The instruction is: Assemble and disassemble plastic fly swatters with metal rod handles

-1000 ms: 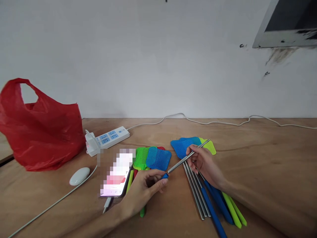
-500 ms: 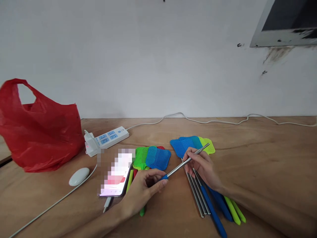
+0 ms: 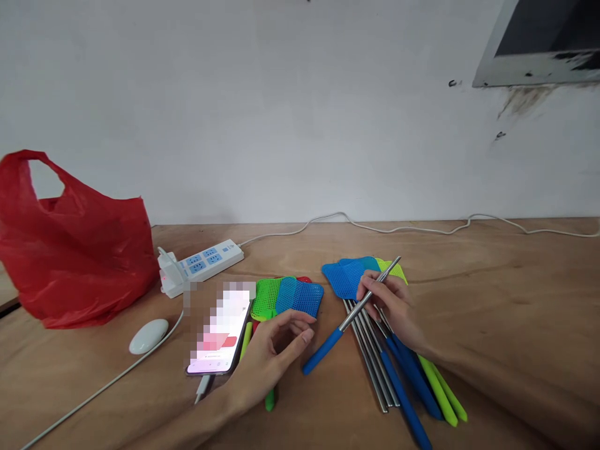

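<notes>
My right hand [image 3: 391, 307] is closed on the metal shaft of a blue-gripped fly swatter handle [image 3: 345, 322], held at a slant with its bare tip up and right. No mesh head shows on that tip. To its left, my left hand [image 3: 269, 350] holds nothing, thumb and fingers apart. Under and beside my right hand lie fly swatters with blue mesh heads [image 3: 343, 281], a lime head [image 3: 394, 270], steel rods [image 3: 374, 365], a blue grip [image 3: 407, 400] and lime grips [image 3: 440, 394]. Past my left hand are a green mesh head [image 3: 266, 296] and another blue head [image 3: 304, 296], with red behind.
A lit phone [image 3: 222, 331], partly blurred, lies left of the swatters. Behind it is a white power strip [image 3: 210, 265] with a cable running along the wall. A white mouse-shaped object [image 3: 149, 336] and a red plastic bag [image 3: 79, 250] are farther left.
My left hand has let go of the blue grip, and its fingers have parted. My right hand has shifted slightly right with the swatter handle, whose blue grip now hangs lower, fully in sight.
</notes>
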A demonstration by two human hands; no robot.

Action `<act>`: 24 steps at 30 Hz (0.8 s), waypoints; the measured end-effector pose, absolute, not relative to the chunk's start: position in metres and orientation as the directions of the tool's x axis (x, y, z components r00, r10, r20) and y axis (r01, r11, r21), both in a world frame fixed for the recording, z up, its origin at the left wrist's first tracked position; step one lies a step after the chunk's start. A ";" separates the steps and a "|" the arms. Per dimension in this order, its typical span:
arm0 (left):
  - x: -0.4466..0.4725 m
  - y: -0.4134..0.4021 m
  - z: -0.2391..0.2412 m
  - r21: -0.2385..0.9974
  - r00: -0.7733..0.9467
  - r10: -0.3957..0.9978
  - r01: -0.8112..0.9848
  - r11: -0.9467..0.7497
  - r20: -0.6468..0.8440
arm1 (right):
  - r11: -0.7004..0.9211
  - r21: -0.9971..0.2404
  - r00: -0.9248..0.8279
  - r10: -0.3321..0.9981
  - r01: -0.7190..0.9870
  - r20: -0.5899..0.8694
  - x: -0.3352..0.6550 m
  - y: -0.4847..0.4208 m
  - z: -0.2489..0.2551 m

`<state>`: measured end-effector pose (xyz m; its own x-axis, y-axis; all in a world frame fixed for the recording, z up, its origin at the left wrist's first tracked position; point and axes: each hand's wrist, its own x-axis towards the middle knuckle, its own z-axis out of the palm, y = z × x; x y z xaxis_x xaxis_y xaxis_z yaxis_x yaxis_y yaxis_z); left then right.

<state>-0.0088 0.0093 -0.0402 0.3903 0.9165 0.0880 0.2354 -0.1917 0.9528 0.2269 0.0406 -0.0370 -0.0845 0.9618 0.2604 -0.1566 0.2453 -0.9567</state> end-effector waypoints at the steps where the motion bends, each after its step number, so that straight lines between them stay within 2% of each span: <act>1: -0.010 0.010 -0.040 0.946 0.377 0.919 0.242 -0.217 0.115 | 0.262 -0.955 -0.065 0.960 -0.137 0.272 0.229 0.042 -0.035; 4: -0.014 0.013 -0.040 0.876 0.330 0.921 0.358 -0.324 0.206 | 0.310 -0.946 -0.007 0.950 -0.094 0.312 0.235 0.043 -0.027; 8: -0.022 0.022 -0.043 0.610 0.355 0.854 0.598 -0.520 0.380 | 0.396 -0.918 0.021 0.918 -0.015 0.396 0.240 0.038 -0.019; 10: -0.025 0.026 -0.047 0.470 0.400 0.810 0.667 -0.578 0.428 | 0.443 -0.895 -0.025 0.896 0.051 0.443 0.238 0.031 -0.018; 13: -0.029 0.028 -0.056 0.331 0.459 0.787 0.729 -0.599 0.413 | 0.487 -0.856 -0.209 0.868 0.176 0.451 0.229 0.020 -0.021; 19: -0.031 0.028 -0.062 0.243 0.506 0.797 0.770 -0.589 0.329 | 0.502 -0.829 -0.378 0.837 0.246 0.395 0.220 0.010 -0.031; 24: -0.030 0.027 -0.058 0.246 0.497 0.809 0.781 -0.574 0.314 | 0.559 -0.790 -0.320 0.819 0.253 0.477 0.230 0.013 -0.028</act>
<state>-0.0300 0.0266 -0.0580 0.4968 0.8093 0.3135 0.7808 -0.5745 0.2457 0.2295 0.0127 -0.0283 -0.3199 0.8187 0.4769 0.2529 0.5588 -0.7898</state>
